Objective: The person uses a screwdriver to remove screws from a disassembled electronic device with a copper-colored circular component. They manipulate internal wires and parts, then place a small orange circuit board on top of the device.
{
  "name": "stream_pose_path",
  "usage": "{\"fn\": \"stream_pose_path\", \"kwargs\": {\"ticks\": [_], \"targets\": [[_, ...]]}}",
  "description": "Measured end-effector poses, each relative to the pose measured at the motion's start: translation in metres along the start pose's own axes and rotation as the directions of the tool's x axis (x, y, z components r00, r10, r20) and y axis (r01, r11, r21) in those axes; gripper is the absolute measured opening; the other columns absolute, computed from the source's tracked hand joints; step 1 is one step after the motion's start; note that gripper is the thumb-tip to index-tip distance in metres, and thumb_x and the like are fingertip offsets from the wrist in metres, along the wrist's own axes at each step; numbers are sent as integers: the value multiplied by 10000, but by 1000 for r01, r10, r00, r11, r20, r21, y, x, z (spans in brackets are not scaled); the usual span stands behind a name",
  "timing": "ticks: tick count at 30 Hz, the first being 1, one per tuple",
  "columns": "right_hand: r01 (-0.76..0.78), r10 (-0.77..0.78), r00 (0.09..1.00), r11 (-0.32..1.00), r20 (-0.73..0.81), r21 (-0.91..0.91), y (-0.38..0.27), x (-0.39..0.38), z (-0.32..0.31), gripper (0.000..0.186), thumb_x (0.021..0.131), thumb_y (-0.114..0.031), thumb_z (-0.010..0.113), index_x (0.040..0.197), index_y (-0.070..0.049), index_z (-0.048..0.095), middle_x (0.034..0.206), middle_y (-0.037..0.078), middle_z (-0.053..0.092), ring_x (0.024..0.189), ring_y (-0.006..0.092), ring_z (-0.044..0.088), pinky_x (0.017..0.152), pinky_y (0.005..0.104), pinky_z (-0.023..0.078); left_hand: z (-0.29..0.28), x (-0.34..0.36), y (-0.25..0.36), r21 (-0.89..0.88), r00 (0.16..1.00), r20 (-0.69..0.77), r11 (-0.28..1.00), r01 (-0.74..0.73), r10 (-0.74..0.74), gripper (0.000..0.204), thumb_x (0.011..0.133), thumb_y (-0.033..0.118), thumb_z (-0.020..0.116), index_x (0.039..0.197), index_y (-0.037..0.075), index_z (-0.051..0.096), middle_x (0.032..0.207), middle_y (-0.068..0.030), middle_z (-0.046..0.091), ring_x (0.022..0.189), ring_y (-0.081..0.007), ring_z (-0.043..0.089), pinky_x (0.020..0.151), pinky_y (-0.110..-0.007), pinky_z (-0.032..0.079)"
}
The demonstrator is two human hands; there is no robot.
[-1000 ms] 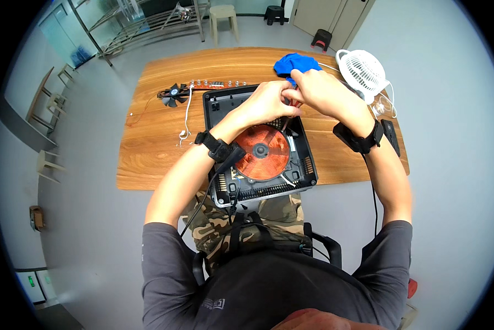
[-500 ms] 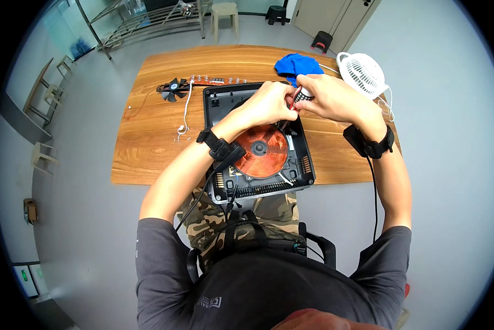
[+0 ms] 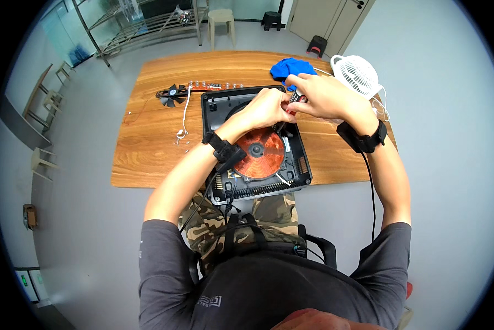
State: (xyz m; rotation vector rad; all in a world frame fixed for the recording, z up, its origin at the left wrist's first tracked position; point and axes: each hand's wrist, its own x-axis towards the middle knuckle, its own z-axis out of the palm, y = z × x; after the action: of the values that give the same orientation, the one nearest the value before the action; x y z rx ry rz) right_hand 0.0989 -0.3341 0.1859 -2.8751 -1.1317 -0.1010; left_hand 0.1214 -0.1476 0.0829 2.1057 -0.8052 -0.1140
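The opened black base of an induction cooker (image 3: 220, 113) lies at the table's near edge, its round copper coil (image 3: 269, 160) exposed. Over the base's far right part, my left hand (image 3: 270, 106) is closed, thumb and fingers pinched on something too small to make out. Close beside it, my right hand (image 3: 326, 98) is closed around a small black-and-white patterned piece (image 3: 296, 97) with some red on it. Its kind is unclear, as the fingers cover most of it. Both hands nearly touch, and the part of the base under them is hidden.
At the far left of the wooden table (image 3: 148, 165) lie a small black fan (image 3: 173, 95), an orange circuit strip (image 3: 203, 86) and a white cable (image 3: 186, 113). A blue cloth (image 3: 288, 68) and a white fan (image 3: 358, 74) are at the far right. Stools stand beyond.
My hands stay close together over the base's far right part. The patterned piece has turned in my right hand, showing more red. The whole view has shifted slightly.
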Motion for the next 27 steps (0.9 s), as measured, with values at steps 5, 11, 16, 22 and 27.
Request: {"fn": "stream_pose_path", "kwargs": {"ticks": [5,11,16,22,27], "targets": [[100,-104,994,984,24,147,5,3,12,294,945,-230,740,1083,4,628,996,208,700,904,409,701,794,486,551,0,0,-2,38,999,6,999,31,-31,291,793,223,892,910,-2,749,829,-132,759,773,-217,720,789,-370,556],[-39,40,999,999,-7,21,14,9,27,483,962,-411,709,897,67,677,733,244,707,709,408,729,615,472,583,6,-1,3,-111,993,-104,992,-66,54,287,796,181,891,1003,33,758,916,-61,806,867,-174,756,845,-337,579],[-79,71,994,993,86,93,-3,7,10,403,993,-345,697,1052,46,616,851,258,709,838,438,713,746,481,572,-8,-6,12,-85,999,-41,996,14,-18,308,774,199,911,926,-1,732,884,-83,803,833,-164,749,812,-348,577],[14,-43,989,980,143,197,9,1,8,379,967,-270,737,1159,1,555,929,240,695,920,444,692,770,495,540,-18,-9,11,-81,998,26,995,62,-60,331,790,240,906,865,-21,716,824,-98,769,766,-130,697,735,-324,552],[-39,38,998,999,53,20,6,18,16,569,886,-482,793,814,66,663,717,242,665,739,425,687,693,482,549,-12,-7,-16,-133,996,83,991,33,-22,260,861,219,834,1016,20,771,897,-63,777,836,-100,696,795,-301,548]]}}
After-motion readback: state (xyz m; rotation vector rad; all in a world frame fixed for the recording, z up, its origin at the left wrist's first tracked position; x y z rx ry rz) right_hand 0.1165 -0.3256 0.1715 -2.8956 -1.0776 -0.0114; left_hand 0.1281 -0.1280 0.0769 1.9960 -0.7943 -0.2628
